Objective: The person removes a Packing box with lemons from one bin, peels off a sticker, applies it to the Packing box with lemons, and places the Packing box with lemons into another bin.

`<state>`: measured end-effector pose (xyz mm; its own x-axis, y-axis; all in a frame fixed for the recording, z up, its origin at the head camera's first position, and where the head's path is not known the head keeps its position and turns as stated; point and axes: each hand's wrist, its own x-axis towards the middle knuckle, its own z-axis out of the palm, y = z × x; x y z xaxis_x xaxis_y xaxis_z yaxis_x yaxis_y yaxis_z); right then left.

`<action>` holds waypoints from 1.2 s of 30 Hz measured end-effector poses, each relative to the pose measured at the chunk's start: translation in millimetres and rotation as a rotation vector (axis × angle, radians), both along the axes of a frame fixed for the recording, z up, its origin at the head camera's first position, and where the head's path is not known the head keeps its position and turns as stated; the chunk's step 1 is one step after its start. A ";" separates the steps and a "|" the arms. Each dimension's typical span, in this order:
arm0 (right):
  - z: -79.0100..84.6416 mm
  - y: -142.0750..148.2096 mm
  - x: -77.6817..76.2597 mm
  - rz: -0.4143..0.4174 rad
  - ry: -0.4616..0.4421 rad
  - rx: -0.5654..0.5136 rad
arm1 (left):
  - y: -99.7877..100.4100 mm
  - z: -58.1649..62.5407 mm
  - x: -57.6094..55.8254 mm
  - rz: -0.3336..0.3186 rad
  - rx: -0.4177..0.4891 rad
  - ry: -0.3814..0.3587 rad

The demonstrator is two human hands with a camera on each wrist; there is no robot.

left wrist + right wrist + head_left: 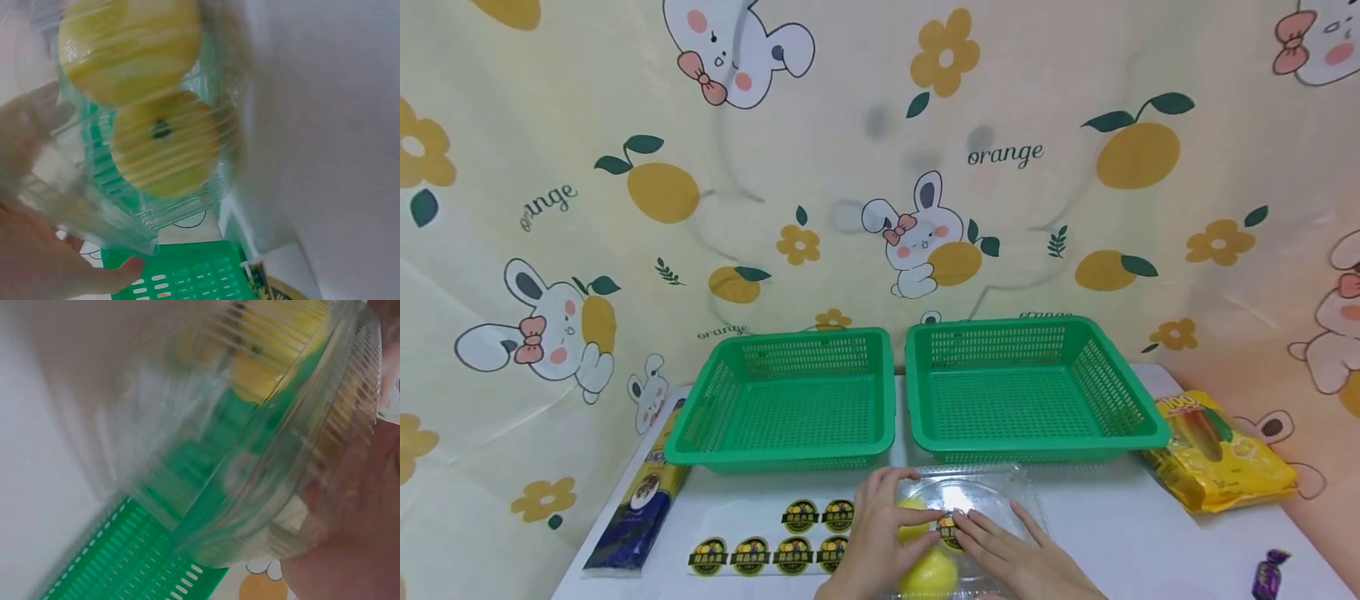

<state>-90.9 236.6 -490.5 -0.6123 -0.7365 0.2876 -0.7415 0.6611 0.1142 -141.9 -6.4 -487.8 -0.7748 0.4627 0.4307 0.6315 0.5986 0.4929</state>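
Note:
A clear plastic clamshell box point(1018, 483) lies on the table in front of the baskets. Yellow round fruits point(929, 575) show through its left side; two appear in the left wrist view, one fruit point(165, 144) with a dark stem spot. On the lid is a round black-and-gold sticker point(951, 532). My left hand point(877, 533) lies over the box's left part, its thumb and index finger stretched to the sticker's left edge. From the right, my right hand point(1013, 557) presses straight fingertips on the sticker's right side, partly covering it.
A sheet of matching stickers point(751, 556) lies left of the box. Behind stand two green baskets, the left basket point(808, 454) and the right basket point(1037, 446). A blue-and-gold packet point(636, 517) is at far left; a yellow bag point(1225, 458) and purple wrapped candy point(1268, 575) are at right.

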 end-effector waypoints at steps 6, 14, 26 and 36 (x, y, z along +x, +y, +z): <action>-5.7 5.7 0.2 0.001 0.092 0.051 | -3.3 0.0 3.4 0.028 0.046 -0.173; -11.6 12.2 -6.2 -0.025 0.162 -0.025 | -3.8 1.7 -0.3 0.050 0.051 -0.193; -6.8 14.9 -3.7 -0.089 0.188 -0.051 | -3.6 2.3 -0.6 0.070 0.104 -0.251; -1.5 15.7 3.8 -0.122 0.162 -0.056 | -12.1 6.1 -0.2 0.021 0.244 -0.416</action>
<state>-87.1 252.3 -491.9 -0.6389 -0.6394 0.4278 -0.6302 0.7539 0.1856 -142.1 -18.5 -481.7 -0.9125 0.3692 0.1761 0.3398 0.4445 0.8288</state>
